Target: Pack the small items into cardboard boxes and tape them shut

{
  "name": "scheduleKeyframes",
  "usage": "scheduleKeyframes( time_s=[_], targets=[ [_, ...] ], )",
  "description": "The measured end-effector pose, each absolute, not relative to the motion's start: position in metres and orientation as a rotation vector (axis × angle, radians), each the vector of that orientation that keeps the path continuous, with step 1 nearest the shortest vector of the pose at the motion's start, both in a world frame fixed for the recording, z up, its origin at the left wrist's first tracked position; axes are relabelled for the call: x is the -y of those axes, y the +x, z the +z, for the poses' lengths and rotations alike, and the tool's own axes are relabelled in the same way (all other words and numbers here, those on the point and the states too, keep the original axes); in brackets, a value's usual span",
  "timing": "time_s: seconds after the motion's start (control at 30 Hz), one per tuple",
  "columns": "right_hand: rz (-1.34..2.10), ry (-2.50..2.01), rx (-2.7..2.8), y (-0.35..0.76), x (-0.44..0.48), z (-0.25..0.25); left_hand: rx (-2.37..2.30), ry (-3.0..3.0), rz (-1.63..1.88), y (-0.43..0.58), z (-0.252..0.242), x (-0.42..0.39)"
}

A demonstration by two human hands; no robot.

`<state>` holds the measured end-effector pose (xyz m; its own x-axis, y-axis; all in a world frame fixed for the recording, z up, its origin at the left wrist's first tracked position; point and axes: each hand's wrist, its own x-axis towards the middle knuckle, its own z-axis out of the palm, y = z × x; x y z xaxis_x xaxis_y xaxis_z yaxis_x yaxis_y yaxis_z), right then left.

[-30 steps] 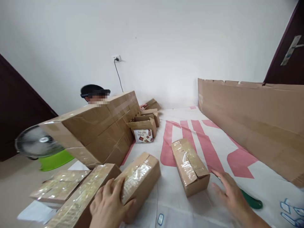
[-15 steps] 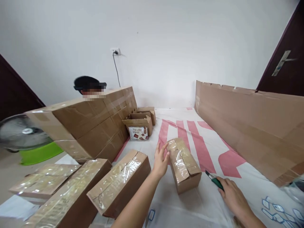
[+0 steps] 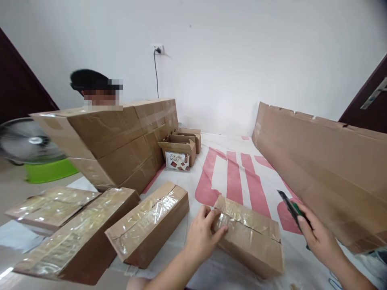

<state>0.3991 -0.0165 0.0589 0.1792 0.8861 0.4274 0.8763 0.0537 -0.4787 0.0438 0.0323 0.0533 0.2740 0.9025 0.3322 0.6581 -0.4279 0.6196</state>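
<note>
A taped cardboard box [image 3: 248, 237] lies in front of me, its long side slanting down to the right. My left hand [image 3: 204, 229] grips its left end, the fingers curled at the corner and the thumb on the near edge. To the right of the box, my right hand [image 3: 317, 231] is wrapped round a utility knife [image 3: 290, 207] with a green and black handle. The blade points up and to the left, apart from the box. Clear tape runs along the box top, and its flaps are closed.
More taped boxes [image 3: 148, 221] lie to the left. Open cartons [image 3: 179, 144] stand further back, with a Super Meal pack [image 3: 177, 161] at the front. Stacked cartons [image 3: 121, 141] and a cardboard wall [image 3: 320, 169] flank the sheet. A person in a black cap [image 3: 90, 80] is behind the stack.
The box has turned so its long side runs more across my view. My left hand has taken hold of its end. My right hand has lifted the knife and moved it right.
</note>
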Motion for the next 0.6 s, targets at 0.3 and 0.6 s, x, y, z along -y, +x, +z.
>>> scheduleKeyframes(
  time_s=[0.3,0.6],
  targets=[
    [0.028,-1.549,2.728,0.262,-0.011,0.151,-1.473,2.117,1.055,0.053,0.042,-0.022],
    [-0.2,-1.705,2.918,0.234,-0.01,0.154,-1.473,2.161,1.078,0.052,0.032,-0.025]
  ],
)
